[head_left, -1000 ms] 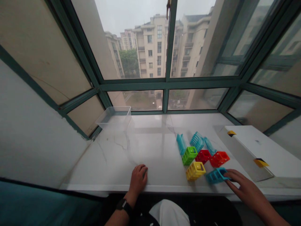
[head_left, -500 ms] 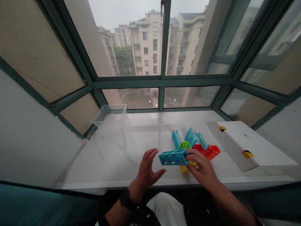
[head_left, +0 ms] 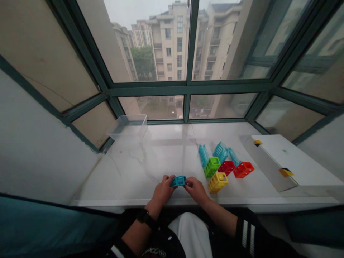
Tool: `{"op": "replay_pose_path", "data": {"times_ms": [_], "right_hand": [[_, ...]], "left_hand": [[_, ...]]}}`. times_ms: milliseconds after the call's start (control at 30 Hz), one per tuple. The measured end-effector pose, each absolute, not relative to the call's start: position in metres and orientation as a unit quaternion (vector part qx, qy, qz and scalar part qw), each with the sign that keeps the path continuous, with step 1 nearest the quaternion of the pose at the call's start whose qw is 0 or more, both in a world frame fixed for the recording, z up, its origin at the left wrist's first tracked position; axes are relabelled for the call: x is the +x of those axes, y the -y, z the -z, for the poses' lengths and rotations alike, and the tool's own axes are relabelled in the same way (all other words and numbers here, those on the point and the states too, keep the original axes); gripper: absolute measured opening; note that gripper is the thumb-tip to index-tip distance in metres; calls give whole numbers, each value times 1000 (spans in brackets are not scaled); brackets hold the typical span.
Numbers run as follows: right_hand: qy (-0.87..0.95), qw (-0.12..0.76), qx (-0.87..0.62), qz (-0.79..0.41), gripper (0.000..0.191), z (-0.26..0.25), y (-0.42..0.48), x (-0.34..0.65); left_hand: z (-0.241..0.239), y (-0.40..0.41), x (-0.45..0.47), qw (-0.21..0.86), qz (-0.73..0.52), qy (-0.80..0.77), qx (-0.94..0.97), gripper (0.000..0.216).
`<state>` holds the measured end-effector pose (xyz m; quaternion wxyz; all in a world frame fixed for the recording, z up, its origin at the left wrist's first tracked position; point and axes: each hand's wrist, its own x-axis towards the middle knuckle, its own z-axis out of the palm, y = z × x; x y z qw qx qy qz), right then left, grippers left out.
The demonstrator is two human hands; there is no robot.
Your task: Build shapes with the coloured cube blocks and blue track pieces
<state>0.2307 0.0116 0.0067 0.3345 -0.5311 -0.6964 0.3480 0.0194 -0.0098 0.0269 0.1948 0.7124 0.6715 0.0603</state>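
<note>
A blue hollow plastic block with openings in its sides lies between my hands, low over the front of the white sill. My left hand is closed around its left end. At the right end the fingers of my right hand are pinched against it; the fingertips are partly hidden. To the right of that hand stands a yellow hollow block. Behind it are a green block, a dark red block and an orange-red block.
Light-blue slatted plastic pieces lie behind the coloured blocks. A clear plastic tub stands at the back left by the window. On the right, a white box-like panel with yellow-black corner pieces rests on the marble sill.
The blue block has moved left and down, away from the other blocks. My left hand, open before, has closed on it. The yellow and green blocks now show fully.
</note>
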Motion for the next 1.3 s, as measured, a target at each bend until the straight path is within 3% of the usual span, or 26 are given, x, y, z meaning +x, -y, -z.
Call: {"op": "replay_pose_path", "data": {"times_ms": [267, 433, 633, 767, 933, 1133, 1300], "right_hand": [[615, 325, -615, -373, 33, 31, -15, 248], [613, 294, -630, -375, 34, 33, -26, 248], [617, 265, -603, -431, 56, 36, -38, 245], [652, 248, -563, -443, 73, 31, -40, 247], [675, 188, -588, -404, 63, 15, -36, 249], [721, 28, -578, -382, 35, 1, -30, 256], [733, 13, -559, -388, 51, -32, -17, 258]], "left_hand": [[-25, -55, 9, 133, -20, -703, 698, 53], [-24, -81, 19, 110, -10, -695, 711, 64], [-17, -83, 21, 108, -43, -699, 705, 78], [-8, -68, 8, 104, -53, -696, 708, 76], [4, -43, -9, 41, -53, -695, 716, 69], [6, -23, -11, -21, -134, -685, 716, 58], [1, -20, -2, -23, -209, -651, 729, 52]]}}
